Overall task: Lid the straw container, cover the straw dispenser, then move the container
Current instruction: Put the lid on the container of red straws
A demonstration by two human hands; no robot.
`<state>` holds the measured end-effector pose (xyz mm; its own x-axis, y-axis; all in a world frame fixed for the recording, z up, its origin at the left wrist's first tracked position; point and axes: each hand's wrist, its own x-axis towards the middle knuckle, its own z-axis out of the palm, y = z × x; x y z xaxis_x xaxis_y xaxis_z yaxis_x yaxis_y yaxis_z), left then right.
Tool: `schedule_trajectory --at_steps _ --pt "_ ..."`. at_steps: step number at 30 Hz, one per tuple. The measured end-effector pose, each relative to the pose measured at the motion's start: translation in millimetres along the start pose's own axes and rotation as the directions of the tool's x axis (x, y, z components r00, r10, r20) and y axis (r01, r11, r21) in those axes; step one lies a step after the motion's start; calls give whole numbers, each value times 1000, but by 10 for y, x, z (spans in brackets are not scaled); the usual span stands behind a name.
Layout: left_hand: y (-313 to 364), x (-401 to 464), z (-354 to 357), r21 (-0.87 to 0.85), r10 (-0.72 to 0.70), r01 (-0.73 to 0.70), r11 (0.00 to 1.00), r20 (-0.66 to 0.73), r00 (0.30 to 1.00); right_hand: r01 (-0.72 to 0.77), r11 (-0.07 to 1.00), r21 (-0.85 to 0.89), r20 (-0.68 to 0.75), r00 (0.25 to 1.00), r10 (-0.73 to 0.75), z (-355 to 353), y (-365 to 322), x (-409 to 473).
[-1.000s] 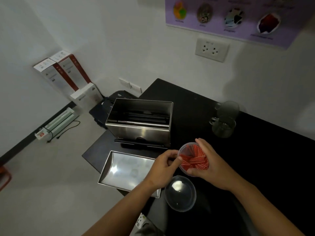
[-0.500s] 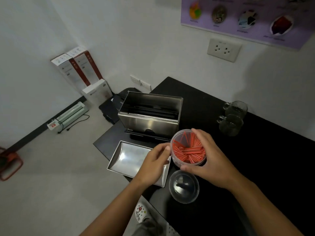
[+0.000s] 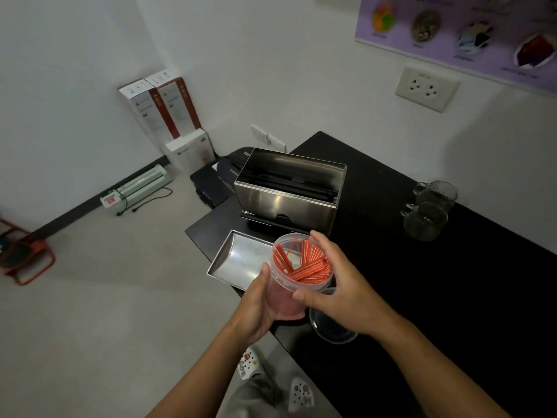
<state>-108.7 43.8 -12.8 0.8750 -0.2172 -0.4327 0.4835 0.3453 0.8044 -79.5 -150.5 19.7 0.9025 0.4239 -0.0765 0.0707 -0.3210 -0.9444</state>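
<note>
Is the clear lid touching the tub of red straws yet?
Apart. The head view shows the straw tub held up open-topped in both hands, while the clear lid lies on the black table beneath the right hand.

No legible text; captions on purple poster [image 3: 458, 28] and floor boxes [image 3: 159, 107] too blurred.

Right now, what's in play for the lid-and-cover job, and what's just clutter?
In play:
- straw container, held in left hand and right hand
- clear lid on the table
- straw dispenser, open-topped
- metal cover lying beside it

Clutter:
- two glass mugs
- boxes in the corner
- laminator on the floor
</note>
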Motion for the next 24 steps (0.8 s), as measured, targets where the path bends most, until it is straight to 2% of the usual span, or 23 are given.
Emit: schedule_trajectory --at_steps 4,11,14,17,20,24 --pt "-22 -44 -72 1 39 -39 999 -31 999 -31 995 -92 114 993 42 -25 53 30" --pt "73 -105 -253 53 87 -83 995 -60 994 -81 946 -314 95 989 116 -305 197 92" --pt "96 -145 -302 79 87 -81 994 -80 993 -114 873 -475 67 984 165 -286 441 115" --pt "96 -187 -326 80 79 -71 994 -106 991 -112 726 -678 57 977 203 -203 753 166" --pt "71 -214 -361 65 74 -66 996 -120 990 -171 661 -730 22 962 273 -131 1030 169" --pt "41 -237 -411 46 81 -76 996 -124 989 -214 628 -748 -64 965 253 -81 1241 121"
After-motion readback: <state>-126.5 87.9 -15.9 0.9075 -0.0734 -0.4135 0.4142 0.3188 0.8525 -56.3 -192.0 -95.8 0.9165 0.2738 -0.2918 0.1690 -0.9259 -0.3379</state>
